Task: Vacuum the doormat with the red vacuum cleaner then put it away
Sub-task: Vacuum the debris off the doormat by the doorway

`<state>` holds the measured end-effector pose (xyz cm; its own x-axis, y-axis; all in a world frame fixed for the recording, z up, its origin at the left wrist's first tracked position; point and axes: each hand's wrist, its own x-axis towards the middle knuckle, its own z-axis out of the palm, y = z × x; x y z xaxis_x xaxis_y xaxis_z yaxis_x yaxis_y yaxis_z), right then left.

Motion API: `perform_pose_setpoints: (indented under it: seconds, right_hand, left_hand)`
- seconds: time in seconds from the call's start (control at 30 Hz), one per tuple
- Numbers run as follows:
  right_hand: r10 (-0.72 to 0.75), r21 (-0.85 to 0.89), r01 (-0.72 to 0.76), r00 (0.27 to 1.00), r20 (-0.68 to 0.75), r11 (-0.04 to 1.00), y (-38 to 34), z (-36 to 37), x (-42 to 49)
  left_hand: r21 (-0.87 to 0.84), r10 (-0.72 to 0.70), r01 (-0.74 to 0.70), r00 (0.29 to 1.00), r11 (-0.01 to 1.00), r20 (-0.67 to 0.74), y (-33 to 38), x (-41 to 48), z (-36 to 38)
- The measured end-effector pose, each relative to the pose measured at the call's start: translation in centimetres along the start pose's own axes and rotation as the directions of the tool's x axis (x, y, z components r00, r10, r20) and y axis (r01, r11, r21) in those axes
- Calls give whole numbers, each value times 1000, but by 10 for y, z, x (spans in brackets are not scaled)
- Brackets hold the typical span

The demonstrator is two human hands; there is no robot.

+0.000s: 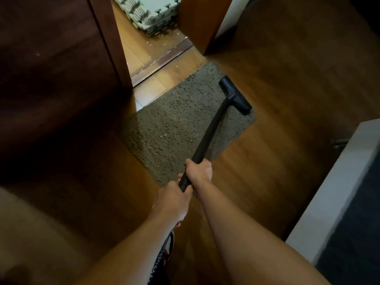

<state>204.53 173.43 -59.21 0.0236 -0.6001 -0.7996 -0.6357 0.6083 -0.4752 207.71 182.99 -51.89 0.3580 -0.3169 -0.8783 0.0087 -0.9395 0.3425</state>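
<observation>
Vacuuming under way, nozzle (235,95) on the doormat's (174,120) far right edge.
Both the right hand (198,171) and left hand (171,200) clasp the wand (209,132), right farther along; pale crumbs (164,136) dot the middle, so slow overlapping strokes leftward suit; the red body is probably behind, unseen.

Interior dim overall. Daylight enters through the doorway (144,44) and leaves glare on the floor (147,92) at the threshold. The door (51,79) at left lies in deep shadow. Wide-angle bending at the edges. Lower corners soft and blurred; mat (174,124) centre fairly sharp.
</observation>
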Motion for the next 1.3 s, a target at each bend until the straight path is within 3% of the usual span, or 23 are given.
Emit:
perform_pose_setpoints:
  seconds: [0.37,0.57,0.77,0.83,0.9,1.0,1.2,1.3]
  right_hand:
    - [6,-28,-4,998,59,1000,57,51,-69]
    - [-17,-81,24,996,88,996,96,81,-128]
    - [-24,-102,35,994,105,994,150,119,-190]
    - [-22,-100,33,994,110,994,171,133,-212]
    - [-8,-91,20,992,125,996,189,144,-236]
    - [-22,-129,39,991,132,991,217,157,-267]
    - [6,-175,22,988,155,984,262,173,-305]
    - [15,-164,14,984,179,986,275,168,-304]
  left_hand:
    - [-30,51,-52,998,998,-47,-101,-36,-9]
    - [-206,29,-44,996,978,-79,-171,-78,-16]
    - [-226,46,-68,994,972,-102,-250,-118,-23]
    - [-164,59,-79,991,983,-120,-277,-133,-25]
    - [-99,41,-52,992,994,-116,-303,-148,-28]
    - [-155,-23,9,996,988,-82,-340,-175,-34]
    - [-191,-73,34,977,981,-199,-380,-220,-21]
    - [-182,-130,107,985,977,-117,-379,-220,-11]
